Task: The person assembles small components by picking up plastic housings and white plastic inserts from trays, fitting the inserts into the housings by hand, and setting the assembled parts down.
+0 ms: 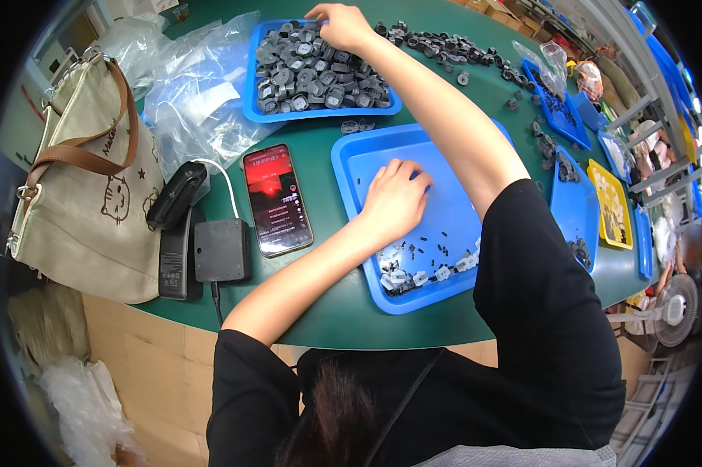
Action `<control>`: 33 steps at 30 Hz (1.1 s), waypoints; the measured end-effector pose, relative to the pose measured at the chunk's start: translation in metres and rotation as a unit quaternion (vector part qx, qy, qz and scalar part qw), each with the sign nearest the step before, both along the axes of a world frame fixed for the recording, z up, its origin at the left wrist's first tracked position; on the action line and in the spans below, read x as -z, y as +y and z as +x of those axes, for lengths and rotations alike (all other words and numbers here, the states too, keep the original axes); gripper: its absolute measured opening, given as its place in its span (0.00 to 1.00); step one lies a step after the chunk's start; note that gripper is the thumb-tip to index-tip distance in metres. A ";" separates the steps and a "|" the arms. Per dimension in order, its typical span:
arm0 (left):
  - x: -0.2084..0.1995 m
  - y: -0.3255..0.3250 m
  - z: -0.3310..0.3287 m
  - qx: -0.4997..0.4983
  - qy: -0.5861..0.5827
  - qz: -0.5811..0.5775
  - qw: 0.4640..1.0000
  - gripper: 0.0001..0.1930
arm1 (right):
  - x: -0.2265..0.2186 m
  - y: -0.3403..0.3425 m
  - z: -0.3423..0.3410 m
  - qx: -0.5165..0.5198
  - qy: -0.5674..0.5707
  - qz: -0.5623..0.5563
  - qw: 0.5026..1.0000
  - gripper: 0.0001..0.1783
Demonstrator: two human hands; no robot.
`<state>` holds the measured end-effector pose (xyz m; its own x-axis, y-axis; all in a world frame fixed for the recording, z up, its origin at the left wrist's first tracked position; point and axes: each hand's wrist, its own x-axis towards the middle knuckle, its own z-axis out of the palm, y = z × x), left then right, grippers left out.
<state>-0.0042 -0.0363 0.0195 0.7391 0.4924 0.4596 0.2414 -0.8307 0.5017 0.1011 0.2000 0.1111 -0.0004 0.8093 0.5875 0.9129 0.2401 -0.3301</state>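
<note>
My left hand (397,198) is over the near blue tray (358,226), its fingers curled together; what they hold, if anything, is hidden. Small black pieces (436,247) and pale grey-white parts (443,273) lie along the near side of that tray. My right arm stretches across it to the far side of another blue tray (261,115), heaped with round grey plastic parts (312,74). There my right hand (343,29) is at the far right corner, its fingers apart and bent downward, with nothing visible in them.
Left of the trays lie a phone (278,200) with a lit screen, a black square box (221,250) with cables, a canvas bag (94,187) and clear plastic bags (203,93). Loose grey parts (452,50) spread across the far table. More blue trays and a yellow tray (609,204) stand right.
</note>
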 end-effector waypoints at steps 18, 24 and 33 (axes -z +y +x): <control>-0.017 0.005 0.006 -0.004 -0.133 -0.109 0.985 0.14 | 0.011 -0.366 0.175 0.071 0.078 -0.232 0.967 0.14; -0.015 0.005 0.007 0.020 -0.161 -0.174 0.971 0.11 | 0.032 -0.393 0.136 0.025 -0.055 -0.226 0.972 0.21; -0.012 0.015 0.005 0.051 -0.223 -0.343 0.911 0.11 | 0.055 -0.366 0.202 0.331 -0.077 -0.174 0.924 0.22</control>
<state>0.0008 -0.0211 0.0319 0.6128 0.7158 0.3349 -0.1745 -0.2907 0.9408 0.3029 -0.1656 0.0564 0.5002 0.8024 0.3255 0.8645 -0.4838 -0.1361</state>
